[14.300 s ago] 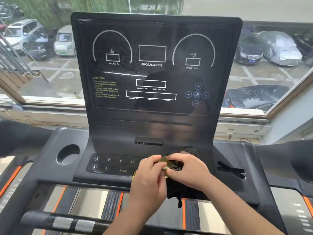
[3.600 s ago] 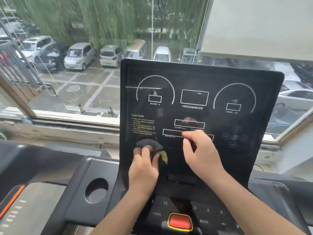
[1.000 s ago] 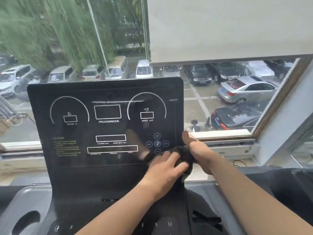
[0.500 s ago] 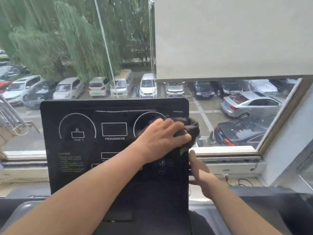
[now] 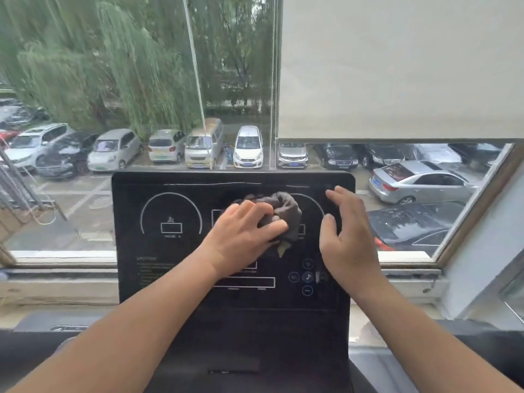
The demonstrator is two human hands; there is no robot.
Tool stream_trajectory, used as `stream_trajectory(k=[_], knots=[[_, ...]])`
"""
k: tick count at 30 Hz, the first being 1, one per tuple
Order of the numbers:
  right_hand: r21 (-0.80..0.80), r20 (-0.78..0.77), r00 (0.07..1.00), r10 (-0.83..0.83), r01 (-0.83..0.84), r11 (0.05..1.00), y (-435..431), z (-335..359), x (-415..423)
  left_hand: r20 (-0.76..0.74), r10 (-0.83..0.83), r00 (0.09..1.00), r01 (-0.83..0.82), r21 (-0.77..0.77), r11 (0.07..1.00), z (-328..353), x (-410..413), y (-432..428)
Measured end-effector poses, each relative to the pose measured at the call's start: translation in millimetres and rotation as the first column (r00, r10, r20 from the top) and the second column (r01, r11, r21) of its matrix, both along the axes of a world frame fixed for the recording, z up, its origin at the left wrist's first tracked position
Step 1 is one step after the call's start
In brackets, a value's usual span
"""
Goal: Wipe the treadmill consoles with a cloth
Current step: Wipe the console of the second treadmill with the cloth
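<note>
Dark cloth point(image 5: 286, 214) sits bunched near the top edge of the black console point(image 5: 170, 279), about midway across, pressed to the panel by the left hand point(image 5: 243, 236), whose fingers curl over it. The right hand point(image 5: 346, 239) is by the top right corner, fingers spread and loose, holding nothing.

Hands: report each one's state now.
Left hand: grips the cloth, pressed on the console.
Right hand: open, holds nothing.

Window point(image 5: 141, 109) ahead, beige roller blind point(image 5: 397, 66) half down at right; parked cars point(image 5: 246, 147) and willow trees point(image 5: 99, 66) outside; white sill point(image 5: 65, 256).
</note>
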State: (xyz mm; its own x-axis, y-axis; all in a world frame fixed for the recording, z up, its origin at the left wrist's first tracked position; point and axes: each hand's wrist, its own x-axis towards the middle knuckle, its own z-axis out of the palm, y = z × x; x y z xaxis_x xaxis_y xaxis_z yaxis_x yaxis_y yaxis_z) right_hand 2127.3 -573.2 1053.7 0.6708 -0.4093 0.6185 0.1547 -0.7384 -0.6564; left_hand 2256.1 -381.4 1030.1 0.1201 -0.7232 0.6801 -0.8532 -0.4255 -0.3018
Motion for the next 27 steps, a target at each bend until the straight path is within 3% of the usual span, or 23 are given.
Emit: stream_trajectory(k=[4, 8, 12, 15, 19, 22, 24, 27], knots=[[-0.187, -0.066, 0.997, 0.046, -0.057, 0.981, 37.7, 25.2, 32.4, -0.088, 0.118, 0.989, -0.128, -0.120, 0.984, 8.9, 27.4, 60.7], [-0.342, -0.130, 0.985, 0.115, -0.154, 0.927, 86.4, 46.2, 67.0, -0.146, 0.228, 0.963, -0.247, -0.130, 0.960, 4.4, 45.7, 130.7], [-0.513, -0.230, 0.972, 0.045, -0.161, 0.843, 124.9, 47.2, 104.6, -0.260, 0.337, 0.905, -0.403, -0.269, 0.875, 6.0, 62.8, 192.3], [-0.549, -0.267, 0.962, -0.051, -0.109, 0.829, 141.3, 37.9, 119.1, -0.345, 0.367, 0.864, -0.481, -0.346, 0.806, -3.0, 58.7, 204.2], [-0.504, -0.264, 0.964, -0.033, -0.109, 0.857, 140.0, 30.8, 111.1, -0.393, 0.393, 0.831, -0.538, -0.388, 0.749, -57.8, 35.6, 195.6], [-0.471, -0.216, 0.976, 0.015, -0.118, 0.874, 136.4, 12.9, 79.4, -0.368, 0.346, 0.863, -0.470, -0.337, 0.816, -121.5, -5.4, 189.1], [-0.424, -0.180, 0.984, 0.016, -0.092, 0.901, 131.5, -7.5, 53.3, -0.339, 0.291, 0.895, -0.372, -0.204, 0.906, -148.7, -29.3, 188.4], [-0.375, -0.126, 0.991, -0.039, -0.012, 0.927, 113.1, -28.1, 27.6, -0.236, 0.185, 0.954, -0.198, -0.034, 0.980, -132.6, -19.8, 187.2]])
